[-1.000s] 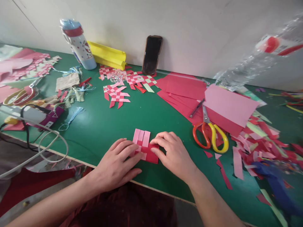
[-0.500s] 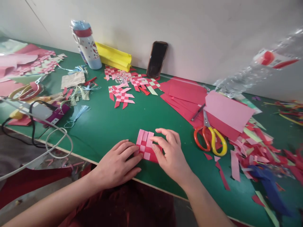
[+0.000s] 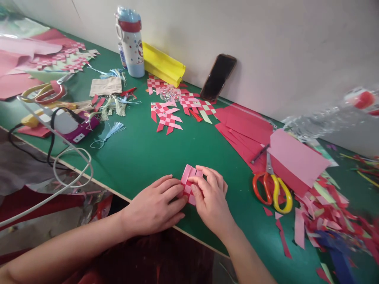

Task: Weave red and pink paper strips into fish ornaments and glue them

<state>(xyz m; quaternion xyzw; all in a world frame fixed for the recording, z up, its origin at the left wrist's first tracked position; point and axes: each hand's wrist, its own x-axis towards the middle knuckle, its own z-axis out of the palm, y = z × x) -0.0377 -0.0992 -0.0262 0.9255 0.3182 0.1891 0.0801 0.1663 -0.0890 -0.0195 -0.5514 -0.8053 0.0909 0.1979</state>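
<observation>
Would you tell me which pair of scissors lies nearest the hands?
The orange-and-yellow-handled scissors right of the right hand; the other pair lies far left.

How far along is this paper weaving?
Done: several woven pieces lie farther back on the table. In hand: left hand and right hand press a small pink-and-red woven square; pink strip ends jut from its top. Left: uncut red sheets beside the scissors.

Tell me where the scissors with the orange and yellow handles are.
In the head view, the scissors lie on the green table to the right of the right hand, blades on the red paper.
</observation>
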